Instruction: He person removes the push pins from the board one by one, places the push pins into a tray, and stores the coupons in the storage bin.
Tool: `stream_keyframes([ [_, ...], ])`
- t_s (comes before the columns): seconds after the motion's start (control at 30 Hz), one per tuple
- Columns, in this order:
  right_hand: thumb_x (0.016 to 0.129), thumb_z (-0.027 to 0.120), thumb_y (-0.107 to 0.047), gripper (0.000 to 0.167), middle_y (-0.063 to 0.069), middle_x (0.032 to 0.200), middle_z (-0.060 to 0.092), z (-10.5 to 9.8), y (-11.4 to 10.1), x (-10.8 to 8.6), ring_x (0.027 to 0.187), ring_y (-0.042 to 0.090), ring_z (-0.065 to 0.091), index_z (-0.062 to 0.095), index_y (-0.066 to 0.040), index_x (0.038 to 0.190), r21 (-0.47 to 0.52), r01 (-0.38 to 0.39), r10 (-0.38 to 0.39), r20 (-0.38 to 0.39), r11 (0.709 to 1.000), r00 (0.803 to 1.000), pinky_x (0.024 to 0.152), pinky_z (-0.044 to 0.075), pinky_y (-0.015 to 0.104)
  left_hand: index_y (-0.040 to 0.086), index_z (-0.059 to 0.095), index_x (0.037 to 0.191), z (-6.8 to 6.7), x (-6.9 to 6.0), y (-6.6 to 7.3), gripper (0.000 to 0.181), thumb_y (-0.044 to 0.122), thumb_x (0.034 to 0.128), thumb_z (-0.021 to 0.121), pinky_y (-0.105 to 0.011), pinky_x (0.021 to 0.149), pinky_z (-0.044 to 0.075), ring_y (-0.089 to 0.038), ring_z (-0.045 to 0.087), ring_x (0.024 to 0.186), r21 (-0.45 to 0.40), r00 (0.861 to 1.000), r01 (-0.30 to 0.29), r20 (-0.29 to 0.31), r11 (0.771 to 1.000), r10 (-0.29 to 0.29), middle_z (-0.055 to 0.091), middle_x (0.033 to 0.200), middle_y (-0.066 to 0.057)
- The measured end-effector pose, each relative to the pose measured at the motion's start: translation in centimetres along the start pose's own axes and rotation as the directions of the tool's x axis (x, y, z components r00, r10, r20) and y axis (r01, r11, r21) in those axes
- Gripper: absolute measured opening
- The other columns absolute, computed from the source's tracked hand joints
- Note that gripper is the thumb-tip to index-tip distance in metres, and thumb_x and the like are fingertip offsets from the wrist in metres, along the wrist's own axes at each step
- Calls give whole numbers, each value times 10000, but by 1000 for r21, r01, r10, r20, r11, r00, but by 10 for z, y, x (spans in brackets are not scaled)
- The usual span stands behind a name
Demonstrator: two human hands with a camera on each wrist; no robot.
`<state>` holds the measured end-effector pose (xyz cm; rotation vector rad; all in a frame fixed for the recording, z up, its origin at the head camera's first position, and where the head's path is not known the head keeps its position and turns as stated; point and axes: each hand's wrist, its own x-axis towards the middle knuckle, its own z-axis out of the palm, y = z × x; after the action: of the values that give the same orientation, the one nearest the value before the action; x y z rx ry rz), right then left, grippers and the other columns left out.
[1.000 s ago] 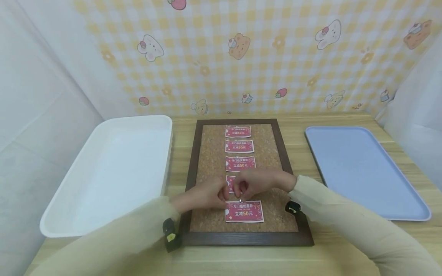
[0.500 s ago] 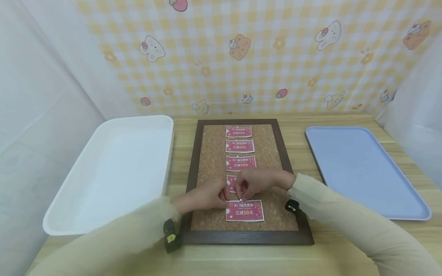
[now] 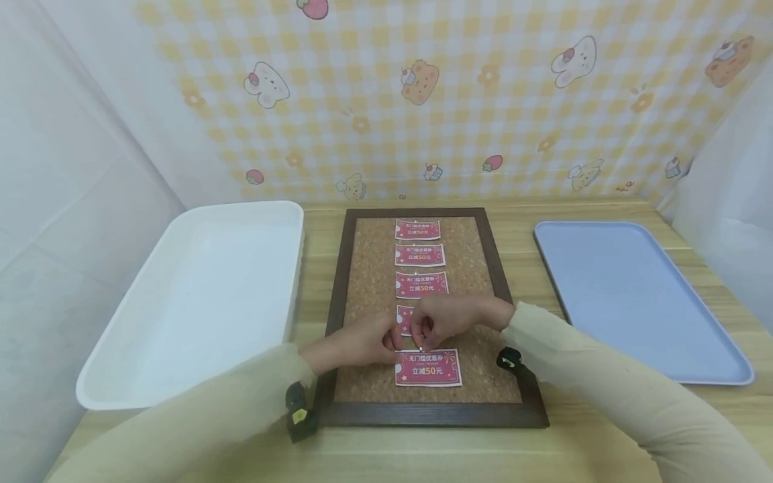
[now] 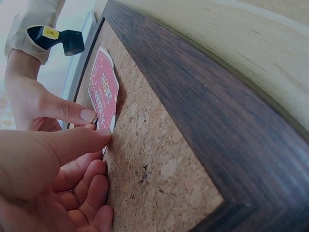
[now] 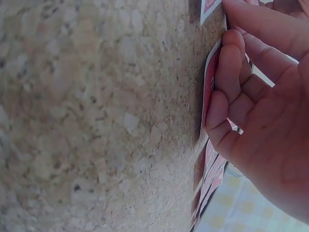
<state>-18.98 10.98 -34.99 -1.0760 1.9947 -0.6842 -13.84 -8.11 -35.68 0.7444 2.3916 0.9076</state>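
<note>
A pink paper coupon (image 3: 428,371) lies near the front end of a dark-framed cork board (image 3: 368,386). My left hand (image 3: 362,340) pinches its upper left corner, the thumb on the paper in the left wrist view and the other fingers curled against the cork. At the coupon's top edge, my right hand (image 3: 443,318) pinches a small shiny pushpin (image 3: 421,349), mostly hidden by the fingertips. The right hand's other fingers lie over the coupon behind (image 5: 209,82), which they partly cover. Farther up the board, more coupons (image 3: 421,286) hang in a column with small shiny pins at their top edges.
To the left of the board stands a deep white tray (image 3: 90,392). A flat blue tray (image 3: 634,295) lies on the right. Both rest on a wood-grain table (image 3: 423,456), with a yellow checked cloth (image 3: 459,107) hanging behind.
</note>
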Motion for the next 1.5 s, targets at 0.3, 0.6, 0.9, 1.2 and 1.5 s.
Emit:
stream_keyframes([
  [0.3, 809, 660, -30, 34, -42, 697, 588, 1, 3, 2, 608, 59, 512, 641, -56, 797, -12, 39, -39, 12, 999, 999, 571, 432, 200, 72, 594, 782, 0, 0, 1, 170, 89, 733, 756, -205, 494, 403, -83, 485, 557, 9, 1000, 22, 22, 1000, -22, 557, 641, 17],
  [0.6, 815, 658, -41, 16, -44, 698, 586, 1, 4, 2, 603, 56, 503, 645, -33, 810, -7, 29, -29, 24, 1000, 999, 557, 419, 189, 52, 589, 789, 1, 1, 1, 151, 52, 745, 733, -215, 509, 401, -96, 480, 570, -8, 999, 26, 36, 1000, -26, 552, 646, 3],
  [0.9, 805, 665, -39, 30, -43, 695, 596, 0, 4, 0, 592, 52, 510, 656, -21, 828, 0, 24, -24, 27, 1000, 999, 546, 416, 187, 53, 575, 795, 3, 2, 2, 185, 42, 725, 746, -226, 529, 416, -110, 493, 602, -26, 1000, 21, 16, 999, -21, 544, 674, 0],
  [1.2, 832, 657, -63, 27, -29, 712, 603, 1, 3, 0, 613, 59, 516, 652, -36, 836, -15, 17, -17, 22, 1000, 1000, 577, 420, 193, 30, 587, 803, 3, 3, 5, 166, -4, 727, 730, -211, 497, 415, -97, 502, 569, -73, 1000, 19, 20, 997, -17, 564, 663, -1],
  [1.5, 846, 623, -18, 55, -29, 710, 583, -1, 4, 1, 624, 55, 498, 643, -60, 817, -2, 46, -46, 55, 999, 997, 589, 405, 184, 25, 637, 777, 2, 3, 5, 91, -3, 745, 717, -224, 491, 419, -107, 514, 555, -98, 999, 33, 20, 995, -31, 580, 647, -3],
])
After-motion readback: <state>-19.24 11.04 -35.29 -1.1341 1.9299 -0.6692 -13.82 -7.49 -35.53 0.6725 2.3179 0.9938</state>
